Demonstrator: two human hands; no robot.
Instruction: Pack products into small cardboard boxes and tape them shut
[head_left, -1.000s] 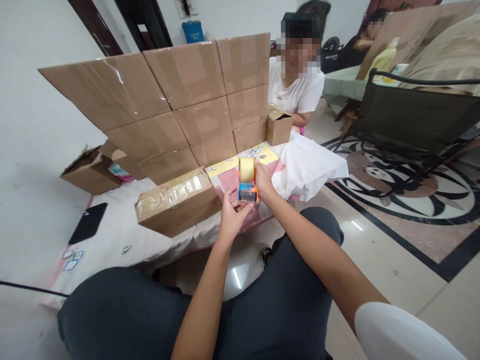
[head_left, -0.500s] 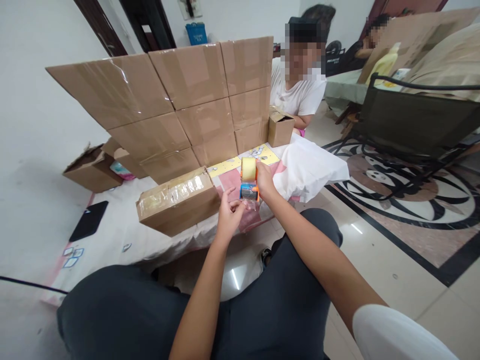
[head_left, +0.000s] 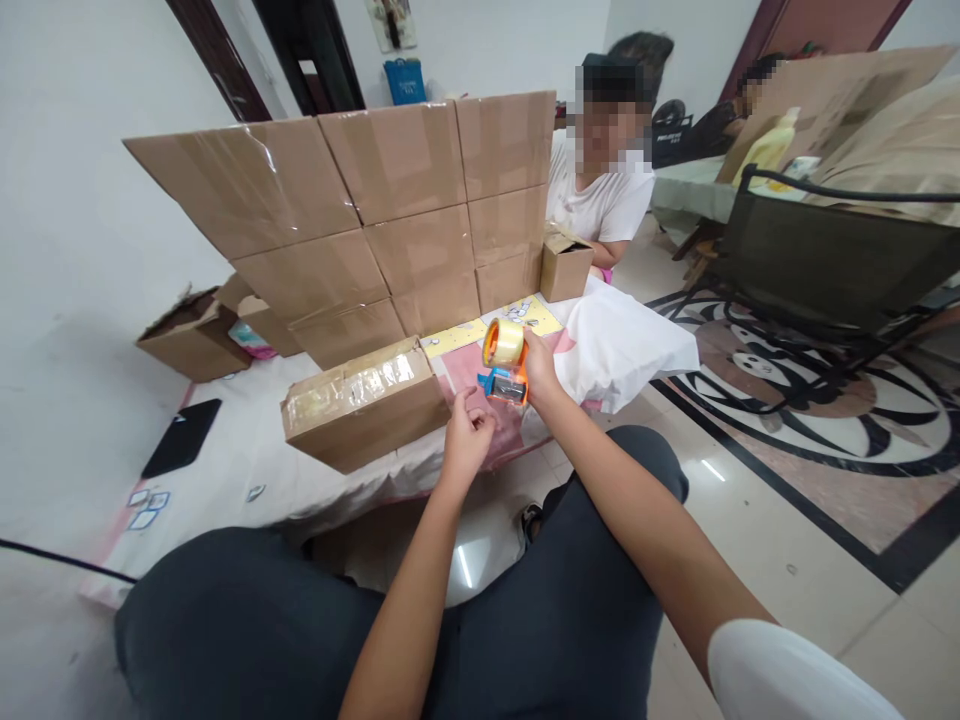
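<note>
The right hand (head_left: 541,372) is clamped on the tape dispenser (head_left: 507,386), at its nine o'clock; the left hand (head_left: 468,438), at the dispenser's seven, curls, hold unclear. Taped carton (head_left: 375,422) at eight; open carton (head_left: 199,352) beyond, at nine, contents unclear.

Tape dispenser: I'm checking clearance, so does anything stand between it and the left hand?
Nothing visible does. In this view a narrow gap separates the left hand from the tape dispenser, which the right hand grips from its other side.
</note>
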